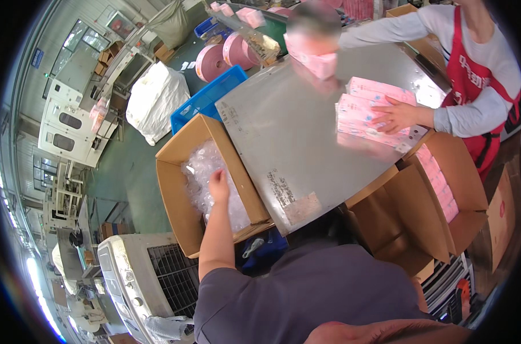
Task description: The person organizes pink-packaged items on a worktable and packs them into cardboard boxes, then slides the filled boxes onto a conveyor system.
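My left hand (218, 186) is over an open cardboard box (171, 189) on my left, at the clear crinkled plastic (200, 169) inside it. Its fingers are curled together, and whatever they may hold is too small to make out. Behind my dark sleeve and body, my right hand does not show. Across the metal table (283, 137), a co-worker in a red apron rests one hand (395, 114) on pink patterned packs (366, 109). The co-worker's other arm reaches towards another pink pack (315, 63), which is partly blurred.
An open carton (466, 189) with pink packs inside stands to the right of the table. A blue crate (206, 97) is beyond my box, near a white sack (157, 100) and pink rolls (211, 63). A pale machine with a grille (171, 272) stands at lower left.
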{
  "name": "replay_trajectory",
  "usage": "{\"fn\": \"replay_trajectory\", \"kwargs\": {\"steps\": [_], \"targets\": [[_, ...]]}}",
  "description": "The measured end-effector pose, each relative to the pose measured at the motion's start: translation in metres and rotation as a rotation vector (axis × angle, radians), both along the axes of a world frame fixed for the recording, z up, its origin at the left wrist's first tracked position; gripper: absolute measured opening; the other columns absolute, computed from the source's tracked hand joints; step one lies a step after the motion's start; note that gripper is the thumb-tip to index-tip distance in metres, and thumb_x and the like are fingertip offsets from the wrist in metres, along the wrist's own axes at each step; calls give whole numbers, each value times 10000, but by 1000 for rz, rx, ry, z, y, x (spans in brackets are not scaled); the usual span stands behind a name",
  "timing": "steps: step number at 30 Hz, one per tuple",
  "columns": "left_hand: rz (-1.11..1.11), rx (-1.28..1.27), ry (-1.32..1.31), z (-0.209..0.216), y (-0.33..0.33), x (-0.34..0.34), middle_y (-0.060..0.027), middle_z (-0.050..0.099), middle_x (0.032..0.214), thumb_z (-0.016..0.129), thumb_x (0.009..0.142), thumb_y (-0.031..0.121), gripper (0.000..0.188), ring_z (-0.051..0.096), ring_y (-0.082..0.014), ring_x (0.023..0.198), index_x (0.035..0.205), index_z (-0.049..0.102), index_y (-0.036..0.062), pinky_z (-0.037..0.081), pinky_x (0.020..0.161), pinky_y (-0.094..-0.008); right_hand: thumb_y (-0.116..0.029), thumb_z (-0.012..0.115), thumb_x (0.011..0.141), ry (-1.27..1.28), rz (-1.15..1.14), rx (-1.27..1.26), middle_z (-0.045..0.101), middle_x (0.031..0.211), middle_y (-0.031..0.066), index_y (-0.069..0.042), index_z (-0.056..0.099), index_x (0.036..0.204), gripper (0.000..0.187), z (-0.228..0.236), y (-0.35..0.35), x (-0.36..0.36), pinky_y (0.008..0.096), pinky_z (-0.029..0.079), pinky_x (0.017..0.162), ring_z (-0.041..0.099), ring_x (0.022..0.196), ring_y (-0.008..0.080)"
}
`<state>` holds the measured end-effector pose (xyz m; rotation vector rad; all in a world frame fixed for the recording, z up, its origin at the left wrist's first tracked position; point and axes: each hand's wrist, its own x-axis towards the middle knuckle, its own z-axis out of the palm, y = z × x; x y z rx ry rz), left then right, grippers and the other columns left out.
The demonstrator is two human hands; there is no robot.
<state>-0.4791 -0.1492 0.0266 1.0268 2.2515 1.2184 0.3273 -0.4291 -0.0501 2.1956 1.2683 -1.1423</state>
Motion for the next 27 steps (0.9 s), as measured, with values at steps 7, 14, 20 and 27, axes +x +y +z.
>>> {"fn": "replay_trajectory", "kwargs": {"steps": [7, 14, 20, 27], "targets": [[103, -963, 501, -104, -43, -51, -230, 431, 1473, 715, 812, 517, 811, 463, -364, 1331, 1456, 432, 115, 407, 1076, -466, -428, 542, 929, -43, 30, -56, 540, 1376, 202, -87, 495, 1391, 577, 52, 18, -16, 404, 329, 1107, 468, 1321, 331], [47, -727, 322, -104, -28, -29, -177, 548, 1329, 572, 943, 294, 390, 554, -337, 1201, 1283, 543, 104, 476, 963, -478, -418, 534, 929, -51, 41, -74, 562, 1352, 191, -101, 526, 1364, 538, 68, 17, -23, 412, 361, 1076, 496, 1294, 327], [155, -215, -395, -65, -82, -68, -60, 617, 1220, 515, 998, 214, 293, 589, -270, 1097, 1270, 482, 110, 519, 849, -473, -410, 527, 929, -27, 77, -77, 581, 1331, 181, -113, 553, 1340, 507, 61, 22, -25, 420, 389, 1049, 520, 1270, 323], [160, 156, -1065, 11, -114, -45, -55, 556, 1357, 491, 1010, 224, 317, 507, -299, 1249, 1314, 454, 142, 415, 980, -637, -400, 519, 929, -6, 124, -70, 602, 1307, 170, -127, 583, 1312, 475, 45, 23, -16, 428, 421, 1018, 548, 1243, 319]]}}
